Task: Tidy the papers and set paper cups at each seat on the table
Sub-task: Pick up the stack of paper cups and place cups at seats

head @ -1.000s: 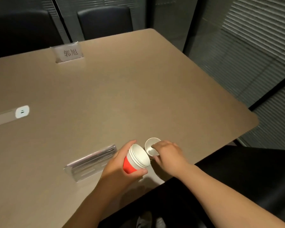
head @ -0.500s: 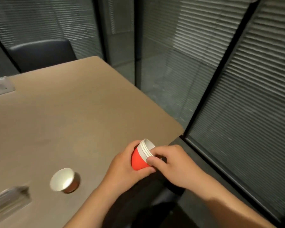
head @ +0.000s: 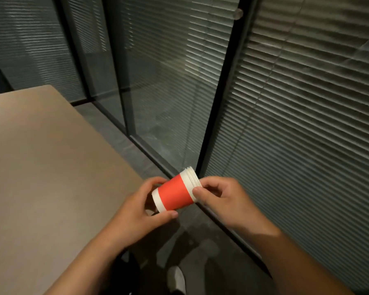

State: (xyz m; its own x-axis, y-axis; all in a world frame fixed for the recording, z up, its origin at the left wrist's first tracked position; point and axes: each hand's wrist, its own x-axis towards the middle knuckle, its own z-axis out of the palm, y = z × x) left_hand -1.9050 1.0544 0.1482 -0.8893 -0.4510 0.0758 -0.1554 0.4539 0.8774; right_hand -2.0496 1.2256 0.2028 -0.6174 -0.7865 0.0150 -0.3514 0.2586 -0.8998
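Past the bench (head: 51, 167) corner, over the floor, we see the left hand (head: 134, 213) gripping a stack of red paper cups (head: 176, 193) while the right hand (head: 219, 199) pinches its rims. Pinching several rims could free extra cups, which would drop.

We see two bare forearms coming in from the bottom edge, no sleeves on either one, no watch, no rings or bands on the left hand (head: 134, 211) or the right hand (head: 224, 199). Nails are short and plain. Down below, we catch dark trousers and a pale shoe (head: 177, 279), blurred in the dim light.
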